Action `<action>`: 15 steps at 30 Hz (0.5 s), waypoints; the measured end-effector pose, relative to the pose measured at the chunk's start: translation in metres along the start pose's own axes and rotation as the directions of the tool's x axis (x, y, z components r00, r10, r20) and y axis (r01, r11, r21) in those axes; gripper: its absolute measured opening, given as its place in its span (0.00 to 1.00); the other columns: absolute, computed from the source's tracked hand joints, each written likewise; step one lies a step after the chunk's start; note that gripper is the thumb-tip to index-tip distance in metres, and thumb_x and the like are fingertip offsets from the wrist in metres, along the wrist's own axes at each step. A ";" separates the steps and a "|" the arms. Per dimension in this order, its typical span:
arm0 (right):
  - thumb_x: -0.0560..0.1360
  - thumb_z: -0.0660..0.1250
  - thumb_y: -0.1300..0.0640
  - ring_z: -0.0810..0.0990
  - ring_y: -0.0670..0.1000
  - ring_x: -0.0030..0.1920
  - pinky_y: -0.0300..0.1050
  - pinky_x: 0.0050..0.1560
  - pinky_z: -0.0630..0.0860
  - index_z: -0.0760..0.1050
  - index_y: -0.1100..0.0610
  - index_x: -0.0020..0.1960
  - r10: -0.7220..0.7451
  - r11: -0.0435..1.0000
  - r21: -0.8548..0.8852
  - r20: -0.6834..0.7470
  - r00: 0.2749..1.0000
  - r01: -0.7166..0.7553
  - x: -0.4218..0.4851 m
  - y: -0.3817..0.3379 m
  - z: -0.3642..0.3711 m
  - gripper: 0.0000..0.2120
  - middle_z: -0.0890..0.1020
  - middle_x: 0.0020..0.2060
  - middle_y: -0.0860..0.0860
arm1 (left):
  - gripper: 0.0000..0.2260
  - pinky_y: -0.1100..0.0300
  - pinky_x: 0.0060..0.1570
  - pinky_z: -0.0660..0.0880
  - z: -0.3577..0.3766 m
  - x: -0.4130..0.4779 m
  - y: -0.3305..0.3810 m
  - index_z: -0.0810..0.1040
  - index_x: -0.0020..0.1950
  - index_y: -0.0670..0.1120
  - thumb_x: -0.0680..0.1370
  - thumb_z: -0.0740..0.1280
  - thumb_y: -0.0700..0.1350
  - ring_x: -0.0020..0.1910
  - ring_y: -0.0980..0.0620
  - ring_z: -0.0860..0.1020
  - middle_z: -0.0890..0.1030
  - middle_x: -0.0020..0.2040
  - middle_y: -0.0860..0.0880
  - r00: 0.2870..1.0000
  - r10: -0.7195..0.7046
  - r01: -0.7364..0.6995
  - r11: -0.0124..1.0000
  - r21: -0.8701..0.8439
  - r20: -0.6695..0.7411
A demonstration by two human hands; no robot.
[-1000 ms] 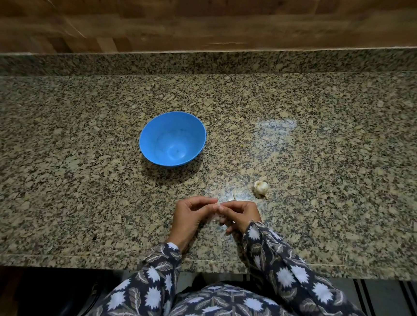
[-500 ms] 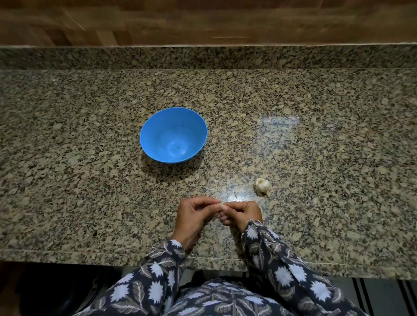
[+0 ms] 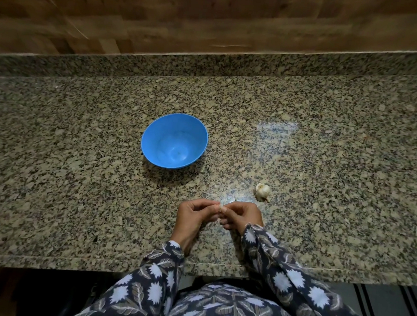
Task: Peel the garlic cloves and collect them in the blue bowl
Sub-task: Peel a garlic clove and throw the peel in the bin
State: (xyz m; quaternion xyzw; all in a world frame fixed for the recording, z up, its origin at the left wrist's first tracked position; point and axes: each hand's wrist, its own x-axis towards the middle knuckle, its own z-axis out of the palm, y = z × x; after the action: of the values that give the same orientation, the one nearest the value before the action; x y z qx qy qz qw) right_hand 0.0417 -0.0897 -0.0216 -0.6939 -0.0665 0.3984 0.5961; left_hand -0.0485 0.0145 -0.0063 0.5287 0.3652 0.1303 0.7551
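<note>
**Hands pinched on a clove, bowl yet to be filled**

Nothing on the surface had shifted in the last second. The bowl, the bulb and both hands sat where they had been, and only the fingertips seemed to have been working.

Both hands were together close to the front edge of the surface, near its middle. The left hand and right hand had their fingers curled inward, and their tips met on a small pale clove pinched between them. Most of the clove was hidden by the fingers, so how much skin remained on it could not be told. Holding it from both sides probably let one hand steady it while the other picked at the skin. Keeping it low over the surface meant any scraps would fall there.

The bowl stood upright further back and slightly to the left, well apart from the hands. It looked empty, so no peeled clove had been collected. Its place suggested an easy forward reach for the left hand.

The rest of the bulb lay to the right of the hands, near them but not touching, handy for breaking off the next clove. A thin sliver, perhaps skin, lay just behind the right hand.

By this reading the task was at an early stage, with the first clove being peeled.
</note>
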 end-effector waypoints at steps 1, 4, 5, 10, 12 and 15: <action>0.73 0.68 0.65 0.78 0.50 0.28 0.39 0.30 0.76 0.80 0.60 0.46 -0.047 0.997 -0.062 -0.030 0.998 0.045 -0.001 0.000 0.001 0.04 0.82 0.29 0.52 | 0.06 0.63 0.39 0.80 0.000 0.000 0.000 0.82 0.45 0.34 0.70 0.71 0.31 0.38 0.48 0.82 0.83 0.43 0.38 1.000 -0.001 0.001 1.000 0.003 -0.012; 0.73 0.69 0.63 0.79 0.48 0.28 0.39 0.31 0.78 0.82 0.55 0.47 -0.149 0.961 -0.232 0.035 0.988 0.153 -0.003 -0.004 -0.003 0.06 0.83 0.31 0.50 | 0.08 0.63 0.40 0.80 -0.002 0.000 -0.001 0.81 0.47 0.33 0.68 0.73 0.33 0.39 0.48 0.82 0.83 0.44 0.38 1.000 -0.013 0.013 1.000 -0.009 -0.016; 0.72 0.69 0.62 0.80 0.47 0.29 0.38 0.33 0.79 0.82 0.57 0.48 -0.181 0.933 -0.305 0.067 0.981 0.193 -0.003 -0.006 -0.005 0.06 0.83 0.33 0.49 | 0.09 0.63 0.40 0.80 -0.003 0.000 -0.001 0.81 0.47 0.32 0.68 0.73 0.33 0.40 0.48 0.82 0.83 0.44 0.39 1.000 -0.022 0.022 1.000 -0.013 -0.013; 0.72 0.70 0.59 0.83 0.50 0.40 0.31 0.40 0.77 0.81 0.59 0.52 -0.259 0.840 -0.458 0.134 0.957 0.292 -0.001 -0.009 -0.009 0.09 0.85 0.43 0.53 | 0.09 0.63 0.42 0.80 -0.006 0.000 0.002 0.81 0.48 0.33 0.69 0.72 0.33 0.42 0.48 0.83 0.84 0.44 0.42 0.998 -0.059 0.060 0.997 -0.041 0.036; 0.73 0.69 0.59 0.83 0.49 0.39 0.34 0.41 0.78 0.81 0.59 0.53 -0.261 0.831 -0.474 0.132 0.956 0.292 -0.002 -0.009 -0.009 0.09 0.85 0.43 0.54 | 0.09 0.63 0.43 0.80 -0.009 0.000 0.003 0.81 0.50 0.33 0.70 0.70 0.31 0.45 0.48 0.83 0.84 0.46 0.41 0.993 -0.085 0.090 0.994 -0.058 0.086; 0.73 0.69 0.59 0.82 0.50 0.37 0.46 0.44 0.81 0.81 0.59 0.53 -0.279 0.811 -0.494 0.144 0.949 0.313 -0.001 -0.009 -0.008 0.09 0.85 0.43 0.55 | 0.11 0.64 0.43 0.79 -0.012 0.000 0.004 0.80 0.53 0.34 0.71 0.68 0.29 0.46 0.48 0.83 0.84 0.48 0.40 0.987 -0.099 0.105 0.994 -0.041 0.126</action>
State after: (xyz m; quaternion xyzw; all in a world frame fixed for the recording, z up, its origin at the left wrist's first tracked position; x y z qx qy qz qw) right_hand 0.0494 -0.0944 -0.0136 -0.7948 -0.2961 0.2906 0.4429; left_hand -0.0566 0.0246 -0.0048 0.4984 0.3413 0.0670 0.7941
